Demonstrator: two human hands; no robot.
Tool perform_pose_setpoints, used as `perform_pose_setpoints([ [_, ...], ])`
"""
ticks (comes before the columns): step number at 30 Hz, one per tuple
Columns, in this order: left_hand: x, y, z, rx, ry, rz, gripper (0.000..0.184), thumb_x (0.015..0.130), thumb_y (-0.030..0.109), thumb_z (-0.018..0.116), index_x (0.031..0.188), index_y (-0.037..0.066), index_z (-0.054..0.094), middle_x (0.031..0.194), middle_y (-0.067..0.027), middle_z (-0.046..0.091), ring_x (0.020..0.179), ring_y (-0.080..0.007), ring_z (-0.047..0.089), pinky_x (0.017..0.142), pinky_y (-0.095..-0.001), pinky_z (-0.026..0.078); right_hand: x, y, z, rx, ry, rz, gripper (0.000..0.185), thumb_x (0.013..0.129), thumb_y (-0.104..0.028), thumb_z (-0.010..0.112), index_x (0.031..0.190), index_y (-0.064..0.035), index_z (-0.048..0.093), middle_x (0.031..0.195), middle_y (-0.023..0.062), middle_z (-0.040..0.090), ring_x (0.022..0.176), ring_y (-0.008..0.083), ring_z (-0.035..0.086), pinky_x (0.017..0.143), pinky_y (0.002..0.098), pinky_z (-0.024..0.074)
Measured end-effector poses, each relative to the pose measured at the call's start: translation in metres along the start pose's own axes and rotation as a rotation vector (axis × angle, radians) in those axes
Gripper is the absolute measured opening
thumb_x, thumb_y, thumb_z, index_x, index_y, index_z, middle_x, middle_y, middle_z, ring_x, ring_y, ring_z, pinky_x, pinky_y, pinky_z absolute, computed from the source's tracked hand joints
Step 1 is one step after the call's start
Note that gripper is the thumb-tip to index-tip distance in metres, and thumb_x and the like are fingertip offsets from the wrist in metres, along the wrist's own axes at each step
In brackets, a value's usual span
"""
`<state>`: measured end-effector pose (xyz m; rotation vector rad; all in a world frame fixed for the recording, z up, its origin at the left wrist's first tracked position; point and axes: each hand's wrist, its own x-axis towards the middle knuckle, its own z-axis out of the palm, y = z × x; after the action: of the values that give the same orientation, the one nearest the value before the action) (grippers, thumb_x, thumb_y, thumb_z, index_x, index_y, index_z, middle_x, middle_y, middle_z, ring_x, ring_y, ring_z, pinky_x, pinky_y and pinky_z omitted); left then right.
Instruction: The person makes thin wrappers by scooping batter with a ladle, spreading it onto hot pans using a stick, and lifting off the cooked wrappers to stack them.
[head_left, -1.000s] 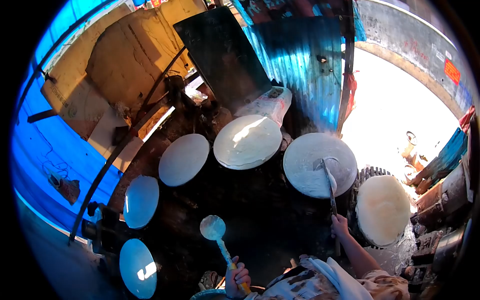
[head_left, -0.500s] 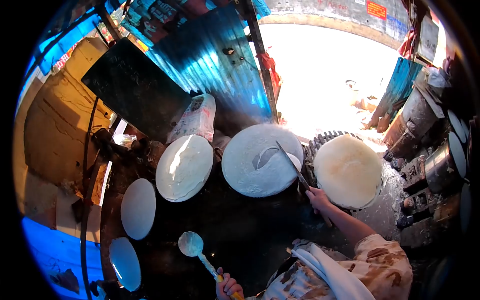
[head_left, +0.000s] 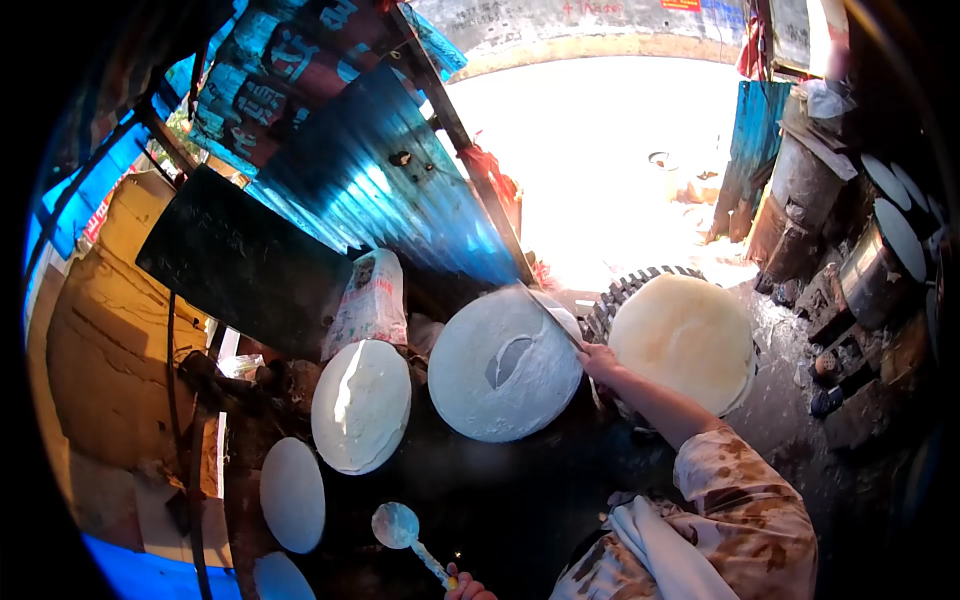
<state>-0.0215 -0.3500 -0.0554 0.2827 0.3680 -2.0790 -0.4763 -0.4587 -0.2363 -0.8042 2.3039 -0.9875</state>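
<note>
My right hand (head_left: 597, 362) is closed on the handle of a long, flat, narrow-bladed spatula (head_left: 551, 318). Its blade lies along the upper right edge of a round griddle (head_left: 460, 385) coated with pale white batter. A grey oval patch (head_left: 510, 362) shows near the middle of that coating. At the bottom edge of the view, my left hand (head_left: 468, 588) is wrapped round the yellow end of a ladle (head_left: 396, 525), partly cut off by the frame. The ladle's round, batter-smeared bowl points up and left, apart from the griddles.
A golden-white round flatbread (head_left: 685, 345) lies on the right. To the left stand a pale round disc (head_left: 362, 405) and a smaller one (head_left: 293, 495). Behind are a printed bag (head_left: 368, 305), a dark board (head_left: 245, 260) and blue corrugated sheeting (head_left: 400, 190). Metal drums (head_left: 870, 275) stand far right.
The spatula has moved from across the batter to the upper right edge, and my right hand has risen with it. The grey patch looks narrower. The whole view has shifted; the ladle stays held low.
</note>
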Motion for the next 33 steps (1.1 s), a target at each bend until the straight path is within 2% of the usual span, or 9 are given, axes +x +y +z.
perform_pose_setpoints([
  [2, -0.001, 0.002, 0.001, -0.005, 0.134, 0.077, 0.035, 0.086, 0.000, 0.036, 0.120, -0.006, 0.040, 0.075, -0.0048, 0.038, 0.057, -0.0100, 0.039, 0.047, -0.0205, 0.038, 0.017, 0.000, 0.023, 0.018, 0.464, -0.645, 0.034, 0.087, -0.025, 0.052, 0.118, -0.0110, 0.055, 0.061, 0.0090, 0.057, 0.050, 0.0190, 0.058, 0.044, 0.0339, 0.0462],
  [3, 0.001, 0.003, 0.001, 0.001, 0.103, 0.032, 0.035, 0.086, 0.000, 0.036, 0.120, -0.006, 0.041, 0.075, -0.0045, 0.038, 0.057, -0.0099, 0.039, 0.047, -0.0203, 0.038, 0.008, 0.001, 0.025, 0.026, 0.461, -0.637, 0.034, 0.087, -0.025, 0.052, 0.118, -0.0110, 0.055, 0.061, 0.0090, 0.057, 0.050, 0.0190, 0.058, 0.044, 0.0339, 0.0462],
  [5, 0.003, 0.001, 0.001, 0.021, 0.045, -0.039, 0.035, 0.086, 0.001, 0.037, 0.120, -0.006, 0.041, 0.074, -0.0042, 0.038, 0.056, -0.0099, 0.039, 0.046, -0.0201, 0.038, -0.029, -0.005, 0.018, 0.653, 0.208, 0.021, 0.040, 0.087, -0.025, 0.052, 0.125, -0.0121, 0.050, 0.057, 0.0044, 0.052, 0.041, 0.0128, 0.049, 0.037, 0.0299, 0.0419],
  [7, 0.006, 0.000, 0.000, 0.020, 0.041, -0.066, 0.035, 0.086, 0.001, 0.037, 0.120, -0.006, 0.042, 0.073, -0.0042, 0.038, 0.056, -0.0100, 0.039, 0.046, -0.0202, 0.038, -0.096, -0.029, 0.021, 0.746, 0.102, 0.320, 0.047, 0.089, -0.022, 0.051, 0.134, -0.0133, 0.039, 0.059, -0.0003, 0.046, 0.040, 0.0095, 0.043, 0.034, 0.0260, 0.0394],
  [13, 0.013, -0.006, -0.003, -0.016, 0.032, -0.109, 0.035, 0.086, 0.001, 0.036, 0.120, -0.006, 0.043, 0.072, -0.0041, 0.038, 0.055, -0.0101, 0.039, 0.046, -0.0204, 0.038, -0.130, -0.058, 0.050, 0.832, -0.298, 0.228, 0.041, 0.090, -0.024, 0.051, 0.130, -0.0182, 0.046, 0.054, -0.0045, 0.038, 0.037, 0.0063, 0.034, 0.033, 0.0231, 0.0328],
  [19, 0.014, -0.012, -0.001, -0.008, 0.074, -0.097, 0.035, 0.088, 0.000, 0.034, 0.121, -0.004, 0.042, 0.070, -0.0040, 0.037, 0.053, -0.0103, 0.038, 0.046, -0.0214, 0.038, -0.131, -0.011, 0.082, 0.822, 0.021, 0.160, 0.041, 0.091, -0.024, 0.049, 0.131, -0.0173, 0.044, 0.053, -0.0040, 0.036, 0.037, 0.0069, 0.035, 0.033, 0.0238, 0.0324],
  [22, 0.017, -0.011, -0.009, -0.087, 0.027, -0.130, 0.035, 0.090, 0.002, 0.031, 0.124, -0.003, 0.040, 0.069, -0.0038, 0.036, 0.052, -0.0111, 0.036, 0.046, -0.0231, 0.037, -0.162, -0.055, 0.063, 0.884, -0.326, 0.303, 0.041, 0.090, -0.023, 0.051, 0.130, -0.0177, 0.044, 0.053, -0.0042, 0.036, 0.037, 0.0066, 0.034, 0.033, 0.0226, 0.0322],
  [27, 0.015, -0.003, -0.009, -0.105, 0.006, -0.184, 0.035, 0.093, 0.005, 0.031, 0.126, 0.000, 0.038, 0.071, -0.0033, 0.035, 0.053, -0.0119, 0.035, 0.047, -0.0242, 0.036, -0.100, -0.032, 0.014, 0.905, -0.147, 0.251, 0.039, 0.090, -0.022, 0.052, 0.129, -0.0199, 0.046, 0.052, -0.0057, 0.035, 0.038, 0.0048, 0.034, 0.033, 0.0204, 0.0296],
  [33, 0.013, -0.001, -0.019, -0.033, 0.022, -0.221, 0.035, 0.095, 0.012, 0.029, 0.129, 0.005, 0.038, 0.073, -0.0031, 0.036, 0.054, -0.0110, 0.035, 0.048, -0.0234, 0.035, -0.128, -0.032, 0.031, 0.717, -0.384, 0.284, 0.033, 0.089, -0.023, 0.054, 0.122, -0.0204, 0.053, 0.053, -0.0053, 0.038, 0.038, 0.0054, 0.034, 0.035, 0.0213, 0.0276],
])
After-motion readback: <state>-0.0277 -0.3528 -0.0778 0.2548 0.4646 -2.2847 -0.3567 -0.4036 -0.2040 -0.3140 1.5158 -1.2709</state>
